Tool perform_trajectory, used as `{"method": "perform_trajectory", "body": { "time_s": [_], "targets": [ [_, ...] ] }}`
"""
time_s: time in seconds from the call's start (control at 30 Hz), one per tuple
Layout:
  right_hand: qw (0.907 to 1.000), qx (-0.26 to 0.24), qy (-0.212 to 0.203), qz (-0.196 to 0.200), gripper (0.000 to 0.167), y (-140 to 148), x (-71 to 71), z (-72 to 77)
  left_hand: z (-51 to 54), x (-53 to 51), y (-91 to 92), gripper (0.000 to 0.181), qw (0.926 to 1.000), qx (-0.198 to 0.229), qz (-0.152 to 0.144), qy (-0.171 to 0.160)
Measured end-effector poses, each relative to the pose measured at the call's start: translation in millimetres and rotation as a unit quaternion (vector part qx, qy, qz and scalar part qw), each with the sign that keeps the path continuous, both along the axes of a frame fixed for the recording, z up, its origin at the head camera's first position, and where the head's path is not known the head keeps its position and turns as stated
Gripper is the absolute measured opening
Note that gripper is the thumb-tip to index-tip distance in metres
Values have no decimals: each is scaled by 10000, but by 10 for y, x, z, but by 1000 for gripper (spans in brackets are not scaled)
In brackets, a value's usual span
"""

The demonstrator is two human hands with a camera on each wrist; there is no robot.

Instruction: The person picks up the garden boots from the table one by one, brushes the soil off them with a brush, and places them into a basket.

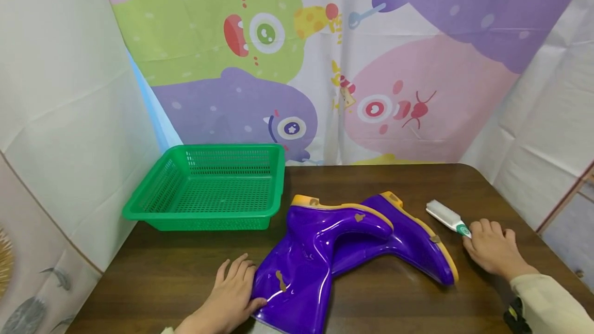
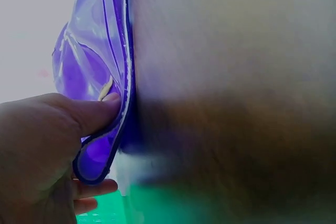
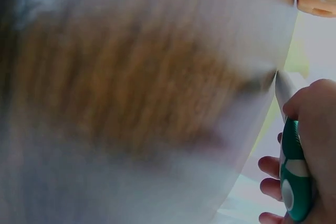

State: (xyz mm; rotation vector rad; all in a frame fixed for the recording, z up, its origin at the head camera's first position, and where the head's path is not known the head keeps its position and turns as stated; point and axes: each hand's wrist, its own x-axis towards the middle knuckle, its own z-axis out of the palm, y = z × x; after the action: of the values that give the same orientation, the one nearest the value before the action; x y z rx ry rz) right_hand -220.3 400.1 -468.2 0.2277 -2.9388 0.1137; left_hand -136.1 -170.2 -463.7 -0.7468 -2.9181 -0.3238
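Observation:
Two glossy purple rain boots with yellow soles lie on their sides on the table in the head view. The nearer boot (image 1: 297, 267) overlaps the farther boot (image 1: 408, 246); brown patches mark both. My left hand (image 1: 232, 290) holds the nearer boot at the edge of its shaft. In the left wrist view, its thumb (image 2: 100, 113) presses on the boot near the rim, with the fingers on the far side. At the right, my right hand (image 1: 494, 249) grips the green and white handle (image 3: 296, 182) of a brush (image 1: 444, 214). White bristles cover the brush's head.
A green plastic basket (image 1: 204, 222) with perforated walls stands at the back left of the brown wooden table (image 1: 380, 303). Behind the table hangs a cartoon-printed curtain (image 1: 325, 117). White sheeting (image 1: 69, 66) encloses the sides.

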Motion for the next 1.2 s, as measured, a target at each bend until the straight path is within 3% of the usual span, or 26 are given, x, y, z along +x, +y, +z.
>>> {"method": "perform_trajectory", "body": {
  "time_s": [0.4,0.5,0.7,0.8,0.9,1.0,1.2],
  "targets": [
    [9977,-180,646,133,21,-17,9,122,112,15,52,53,9995,276,141,-9],
    [9981,-301,524,128,21,-19,5,173,133,6,62,51,9990,414,160,-29],
    [9977,-613,-274,125,22,-13,38,254,197,4,75,45,9957,890,129,-203],
    [9966,-728,-362,163,23,-22,61,267,220,-2,66,41,9930,1162,65,-214],
    [9957,-845,-344,183,22,-25,73,273,248,-13,48,38,9881,1499,-30,-341],
    [9943,-994,-290,272,22,-24,76,293,277,-27,21,38,9797,1877,-137,-694],
    [9909,-1271,-181,405,22,-35,78,327,324,-47,-11,46,9519,2703,-117,-1439]
  ]
}}
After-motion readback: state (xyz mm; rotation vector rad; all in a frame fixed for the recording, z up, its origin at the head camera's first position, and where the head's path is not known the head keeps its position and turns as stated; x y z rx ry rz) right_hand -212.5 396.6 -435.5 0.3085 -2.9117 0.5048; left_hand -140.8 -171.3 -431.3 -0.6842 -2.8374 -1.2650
